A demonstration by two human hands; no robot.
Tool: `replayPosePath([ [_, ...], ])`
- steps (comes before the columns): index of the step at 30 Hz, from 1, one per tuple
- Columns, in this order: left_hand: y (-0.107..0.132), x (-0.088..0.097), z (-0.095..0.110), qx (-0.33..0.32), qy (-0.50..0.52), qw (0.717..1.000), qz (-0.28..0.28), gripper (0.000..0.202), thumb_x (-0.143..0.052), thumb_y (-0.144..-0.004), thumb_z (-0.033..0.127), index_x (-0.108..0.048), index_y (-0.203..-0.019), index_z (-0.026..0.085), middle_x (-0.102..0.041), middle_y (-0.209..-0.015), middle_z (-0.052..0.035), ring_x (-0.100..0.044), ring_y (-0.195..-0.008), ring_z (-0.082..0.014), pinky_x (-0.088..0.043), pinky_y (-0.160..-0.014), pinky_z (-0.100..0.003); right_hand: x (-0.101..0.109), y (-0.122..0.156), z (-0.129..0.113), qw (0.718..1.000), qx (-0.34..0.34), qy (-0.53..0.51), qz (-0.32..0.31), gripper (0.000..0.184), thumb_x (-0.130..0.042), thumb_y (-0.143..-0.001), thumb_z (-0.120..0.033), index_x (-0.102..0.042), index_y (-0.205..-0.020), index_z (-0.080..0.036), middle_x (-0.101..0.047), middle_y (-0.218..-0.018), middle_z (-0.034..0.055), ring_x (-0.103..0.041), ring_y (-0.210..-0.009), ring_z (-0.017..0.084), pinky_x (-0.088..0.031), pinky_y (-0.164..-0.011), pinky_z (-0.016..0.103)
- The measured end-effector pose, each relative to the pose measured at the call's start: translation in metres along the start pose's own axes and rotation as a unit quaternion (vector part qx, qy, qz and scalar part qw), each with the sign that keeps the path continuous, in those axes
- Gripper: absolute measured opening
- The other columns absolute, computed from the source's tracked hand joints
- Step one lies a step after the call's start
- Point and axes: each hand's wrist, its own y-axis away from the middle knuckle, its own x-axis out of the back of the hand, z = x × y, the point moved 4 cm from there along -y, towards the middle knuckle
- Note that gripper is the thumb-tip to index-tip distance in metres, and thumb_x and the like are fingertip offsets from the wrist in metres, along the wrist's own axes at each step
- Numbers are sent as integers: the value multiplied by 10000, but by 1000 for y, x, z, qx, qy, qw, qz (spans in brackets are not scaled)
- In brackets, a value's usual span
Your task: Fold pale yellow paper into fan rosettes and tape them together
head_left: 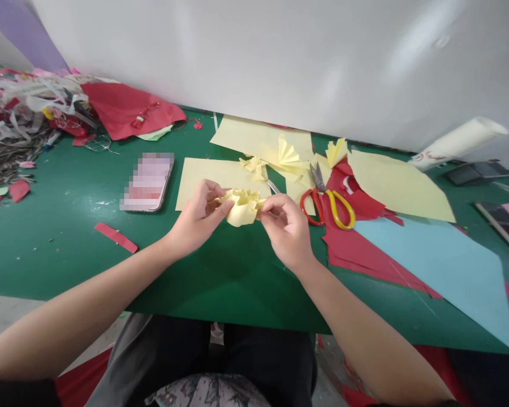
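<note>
A pale yellow folded paper piece (242,207), ruffled like a flower, is held above the green table (68,237) between both hands. My left hand (197,217) pinches its left side with thumb and fingers closed. My right hand (285,226) grips its right edge, fingers curled. Behind it lie yellow paper sheets (203,172), small pleated yellow fans (289,154) and scissors with red and yellow handles (328,200).
A phone (147,182) lies left of the yellow sheets. Red paper (125,110) and a heap of scraps (12,130) fill the far left. Red and light blue sheets (441,265) cover the right. A white roll (458,141) and a tablet (507,223) sit far right. A red strip (115,237) lies near my left wrist.
</note>
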Motion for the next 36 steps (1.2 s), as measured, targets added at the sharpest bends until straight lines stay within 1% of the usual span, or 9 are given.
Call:
replayPosePath([
  [2,0,0,1,-6,-23,1000,2,163,-504,-814,271,-358,-803,198,-573,-1019,-57,-572,-912,-130,-484,-730,-272,-1,1,-1,999,10,37,-11,120,-504,-755,-105,-535,-698,-207,-508,-754,-7,-532,-716,101,-492,-646,264],
  [4,0,0,2,-15,-54,998,-2,151,-498,-815,274,-381,-771,189,-572,-1044,-67,-566,-954,-147,-486,-764,-296,-2,2,0,999,8,46,-17,125,-496,-757,-108,-560,-711,-205,-517,-780,2,-543,-726,105,-501,-641,266],
  [7,2,-2,6,-32,-104,994,-9,116,-485,-821,276,-450,-778,174,-568,-1059,-73,-565,-956,-154,-498,-757,-290,-3,3,1,999,0,24,-24,59,-532,-754,-167,-574,-768,-205,-529,-821,9,-561,-760,113,-524,-667,278],
  [10,5,-2,11,-63,-167,984,1,116,-468,-826,274,-514,-829,167,-561,-1067,-83,-548,-981,-161,-511,-741,-276,-3,4,1,999,-3,52,-14,36,-587,-735,-232,-580,-746,-198,-542,-801,9,-565,-766,122,-523,-678,288],
  [16,8,-7,17,-133,-246,960,-34,203,-573,-758,291,-484,-884,159,-486,-1160,-124,-508,-1049,-184,-528,-717,-270,-2,3,-1,995,22,102,4,83,-577,-749,-217,-555,-672,-194,-557,-742,7,-563,-745,126,-491,-663,287],
  [18,7,-7,16,-132,-252,958,-31,221,-589,-745,280,-480,-894,158,-489,-1161,-127,-514,-1048,-183,-531,-719,-267,-3,3,-3,992,40,122,2,85,-576,-748,-205,-549,-667,-198,-560,-733,5,-560,-731,126,-485,-661,290],
  [23,7,-5,14,-121,-224,967,3,124,-557,-776,267,-534,-812,150,-553,-1110,-120,-558,-999,-159,-539,-728,-247,-4,4,-10,981,83,175,-1,70,-569,-746,-183,-556,-679,-195,-574,-734,12,-566,-703,122,-479,-651,287],
  [30,7,1,17,-133,-257,956,42,133,-536,-798,270,-621,-749,179,-609,-1107,-78,-600,-951,-184,-514,-815,-351,-4,4,-11,975,96,199,5,63,-546,-761,-190,-575,-706,-199,-585,-747,19,-579,-721,137,-485,-670,309],
  [36,5,2,14,-113,-215,969,54,129,-543,-790,234,-648,-751,170,-626,-1063,-68,-597,-946,-171,-514,-820,-316,-3,4,-12,975,105,194,8,40,-562,-757,-189,-582,-724,-199,-592,-767,27,-579,-759,143,-488,-689,312],
])
